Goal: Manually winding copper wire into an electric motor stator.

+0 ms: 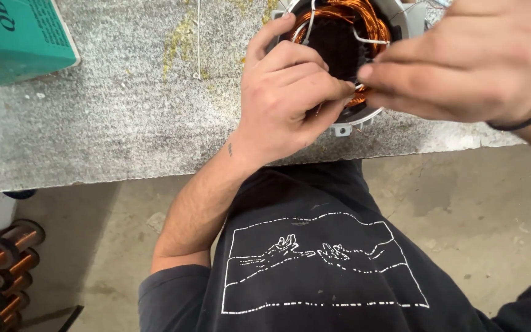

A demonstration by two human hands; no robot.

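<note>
Head view: the left hand [284, 101] curls its fingers [314, 83] around the near rim of a round grey metal motor stator wound with copper wire [345, 31] on the grey tabletop [106, 117]. Right hand [468, 58] fingers pinch together just beside them; what they hold is hidden. The stator's far edge is cut off.

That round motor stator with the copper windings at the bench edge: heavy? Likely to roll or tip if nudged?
The stator is probably heavy for its size: a metal ring packed with copper coils. It lies flat on the grey worktop, so rolling seems unlikely. It sits near the edge, steadied by the left hand, so a push could slide it off. The thin white leads look bendable.
</note>
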